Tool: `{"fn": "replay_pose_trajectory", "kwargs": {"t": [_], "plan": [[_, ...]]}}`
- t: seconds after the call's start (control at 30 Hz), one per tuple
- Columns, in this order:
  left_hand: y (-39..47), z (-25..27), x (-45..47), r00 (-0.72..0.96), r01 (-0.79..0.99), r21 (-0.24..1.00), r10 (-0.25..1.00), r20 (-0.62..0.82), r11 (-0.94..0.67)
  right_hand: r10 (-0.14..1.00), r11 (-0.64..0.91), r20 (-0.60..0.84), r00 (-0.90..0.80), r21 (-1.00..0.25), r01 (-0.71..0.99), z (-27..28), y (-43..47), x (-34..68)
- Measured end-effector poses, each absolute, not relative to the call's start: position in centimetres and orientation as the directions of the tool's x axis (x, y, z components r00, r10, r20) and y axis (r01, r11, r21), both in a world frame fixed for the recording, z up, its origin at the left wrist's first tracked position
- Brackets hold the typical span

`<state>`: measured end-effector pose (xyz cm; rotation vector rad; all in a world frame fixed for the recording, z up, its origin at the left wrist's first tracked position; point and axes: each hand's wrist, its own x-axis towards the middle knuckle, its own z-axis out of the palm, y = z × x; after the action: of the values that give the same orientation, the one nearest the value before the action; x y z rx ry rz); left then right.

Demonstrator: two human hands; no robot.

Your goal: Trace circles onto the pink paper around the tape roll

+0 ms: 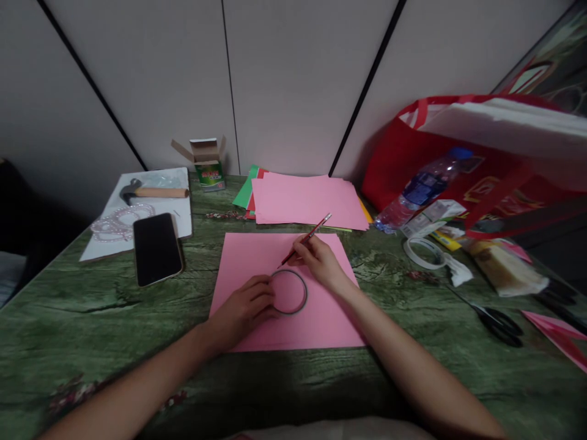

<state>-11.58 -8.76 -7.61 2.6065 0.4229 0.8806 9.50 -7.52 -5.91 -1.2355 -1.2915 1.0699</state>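
Note:
A sheet of pink paper (293,333) lies flat on the table in front of me. On it rests a thin grey ring (304,293), with pink showing through its middle. My left hand (247,305) grips the ring's left edge, fingers bent and pressed together, partly hiding that side. In my right hand (316,256) is a dark red pencil (313,232), pinched and slanting up to the right. The pencil's tip is close to the paper just above the ring's upper left rim; whether it touches cannot be seen.
Behind lies a stack of pink sheets (302,198). To the left are a phone (157,249), a hammer (160,192) and a small green box (211,174). At right are a bottle (419,186), a tape roll (424,253), black scissors (498,324) and a red bag (394,153).

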Motion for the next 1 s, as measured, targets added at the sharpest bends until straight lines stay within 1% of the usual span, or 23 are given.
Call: {"fn": "replay_pose_trajectory", "kwargs": {"t": [0.27, 0.47, 0.57, 0.73, 0.87, 1.0], "plan": [[-8.8, -7.5, -11.7, 0.767, 0.187, 0.396, 0.386, 0.513, -0.899, 0.997, 0.078, 0.077, -0.014, -0.991, 0.106, -6.4, -7.5, 9.2], [-8.8, -7.6, -11.6, 0.766, 0.200, 0.331, 0.358, 0.534, -0.922, 0.998, 0.054, 0.048, -0.049, -0.990, 0.133, -5.9, -7.1, 8.6], [-8.9, -7.6, -11.6, 0.759, 0.209, 0.312, 0.354, 0.546, -0.927, 0.993, 0.081, 0.062, -0.097, -0.975, 0.205, -5.3, -7.0, 8.2], [-9.0, -7.4, -11.5, 0.766, 0.227, 0.304, 0.362, 0.531, -0.925, 0.984, 0.138, 0.081, -0.162, -0.914, 0.381, -4.7, -6.6, 8.0], [-9.1, -7.3, -11.4, 0.771, 0.254, 0.280, 0.369, 0.519, -0.926, 0.985, 0.143, 0.078, -0.153, -0.863, 0.484, -4.5, -6.4, 8.2], [-9.1, -7.1, -11.4, 0.777, 0.283, 0.263, 0.381, 0.501, -0.922, 0.987, 0.155, 0.107, -0.119, -0.817, 0.555, -4.3, -6.5, 8.8]]}}
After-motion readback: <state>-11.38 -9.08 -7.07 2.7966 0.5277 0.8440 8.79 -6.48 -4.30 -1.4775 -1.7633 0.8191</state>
